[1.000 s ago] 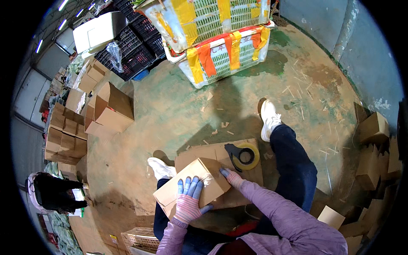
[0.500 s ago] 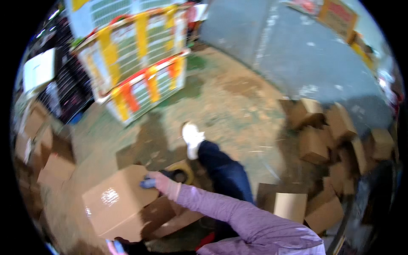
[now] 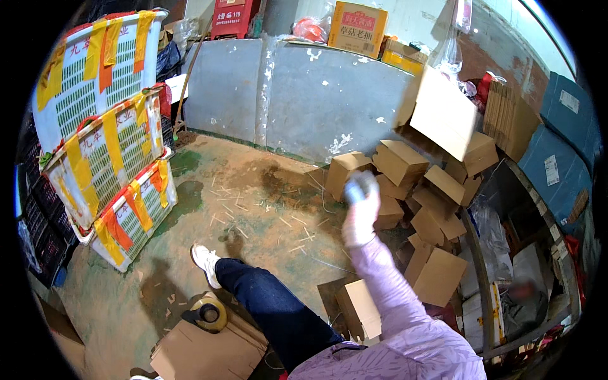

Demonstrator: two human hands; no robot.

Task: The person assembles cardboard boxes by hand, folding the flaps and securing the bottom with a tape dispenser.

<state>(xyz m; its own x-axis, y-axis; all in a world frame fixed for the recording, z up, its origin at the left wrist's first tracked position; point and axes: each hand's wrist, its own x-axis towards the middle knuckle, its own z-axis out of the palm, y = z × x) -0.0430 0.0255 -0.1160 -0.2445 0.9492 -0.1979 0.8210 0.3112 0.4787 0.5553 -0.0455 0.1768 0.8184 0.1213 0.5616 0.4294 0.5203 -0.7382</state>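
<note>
My right hand [image 3: 362, 201] reaches out over the near side of a pile of small cardboard boxes [image 3: 400, 163]. Motion smears its blue-tipped fingers, so their pose is unclear, and no thing shows in them. Beyond it, apart from the hand, a tilted cardboard box [image 3: 444, 114] catches bright light above the pile; whether it touches the boxes below I cannot tell. My left hand is out of sight. By my leg, a roll of tape in a black dispenser [image 3: 208, 314] lies on folded cardboard [image 3: 206, 351].
White plastic crates [image 3: 104, 149] with yellow and orange tape stand stacked at the left. A grey low wall [image 3: 316, 104] runs behind, a printed carton [image 3: 356, 30] on top. Straw-like bits litter the floor. To the right are a metal-framed rack [image 3: 487, 304] and blue boxes [image 3: 554, 158].
The view has swung right. My right hand has left the cardboard box at lower left and stretched toward the pile. My left hand has gone out of view. A tilted box now shows above the pile.
</note>
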